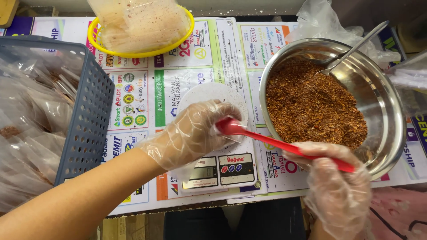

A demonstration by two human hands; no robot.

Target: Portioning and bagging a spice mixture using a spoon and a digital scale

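Now | right hand fingers grip one red spoon | left hand fingers curl over one scale | one steel bowl

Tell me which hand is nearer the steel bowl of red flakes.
Right. The right hand, gripping the red spoon, sits at the steel bowl's near rim; the left hand is over the scale, apart from it.
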